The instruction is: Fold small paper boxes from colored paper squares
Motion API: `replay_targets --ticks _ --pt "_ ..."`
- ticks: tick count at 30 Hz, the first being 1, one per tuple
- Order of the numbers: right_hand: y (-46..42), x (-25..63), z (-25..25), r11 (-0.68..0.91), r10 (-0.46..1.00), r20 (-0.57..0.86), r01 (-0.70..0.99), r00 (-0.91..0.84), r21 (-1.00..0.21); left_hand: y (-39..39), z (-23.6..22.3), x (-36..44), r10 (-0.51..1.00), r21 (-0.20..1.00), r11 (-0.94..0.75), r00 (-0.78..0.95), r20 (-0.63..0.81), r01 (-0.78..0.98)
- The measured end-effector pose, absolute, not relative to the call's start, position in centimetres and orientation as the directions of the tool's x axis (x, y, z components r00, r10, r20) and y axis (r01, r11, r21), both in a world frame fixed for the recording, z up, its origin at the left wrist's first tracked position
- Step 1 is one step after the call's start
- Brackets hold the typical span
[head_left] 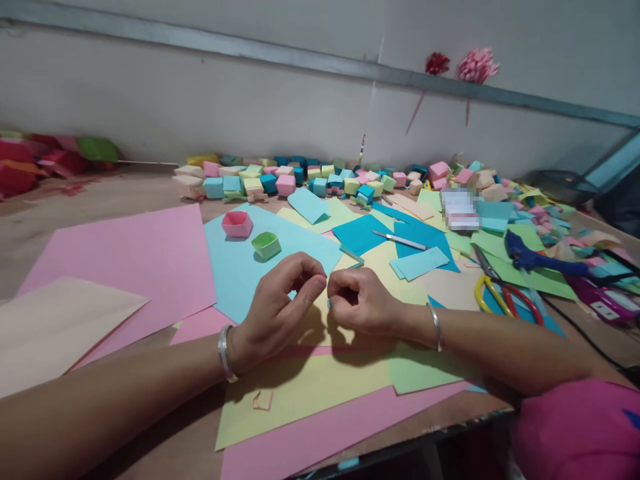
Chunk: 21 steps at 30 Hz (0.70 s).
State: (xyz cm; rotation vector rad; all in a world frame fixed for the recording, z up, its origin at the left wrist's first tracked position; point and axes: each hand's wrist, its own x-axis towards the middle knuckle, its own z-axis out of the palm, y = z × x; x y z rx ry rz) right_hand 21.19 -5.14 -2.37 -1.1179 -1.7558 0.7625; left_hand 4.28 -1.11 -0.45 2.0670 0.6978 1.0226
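My left hand (279, 308) is closed, thumb and fingers curled together above the yellow paper. Fingertip to fingertip with it, my right hand (369, 303) is also closed in a pinch. A tiny bluish edge shows at the right fingertips, too small to name; whatever lies between the hands is mostly hidden. Just beyond my left hand, a green paper box (266, 246) and a pink paper box (237, 225), both open-topped, stand on a light blue sheet (225, 267). A craft knife (400, 240) lies past my right hand on dark blue paper.
Small coloured paper cubes (286, 185) line the wall. Scissors (505, 293), a blue glue gun (543, 257) and a phone (461, 209) lie to the right. A large pink sheet (140, 260) covers the left. The table's front edge (425, 440) is close to me.
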Motion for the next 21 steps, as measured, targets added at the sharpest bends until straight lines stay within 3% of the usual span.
replay_targets --ticks 6,12,21 --pt "-4.5 21.2 -2.3 0.158 0.972 0.138 0.092 -0.192 -0.983 -1.1 -0.4 4.0 0.661 0.785 -0.611 0.608 0.439 0.097" --pt "-4.3 21.5 -2.3 -0.034 0.975 0.016 -0.218 -0.222 -0.975 -0.6 -0.6 4.3 0.682 0.793 -0.600 0.587 0.436 0.109" --pt "-4.3 21.2 -2.9 -0.123 0.982 -0.071 -0.302 -0.177 -0.945 0.3 -0.9 4.2 0.731 0.797 -0.568 0.570 0.374 0.206"
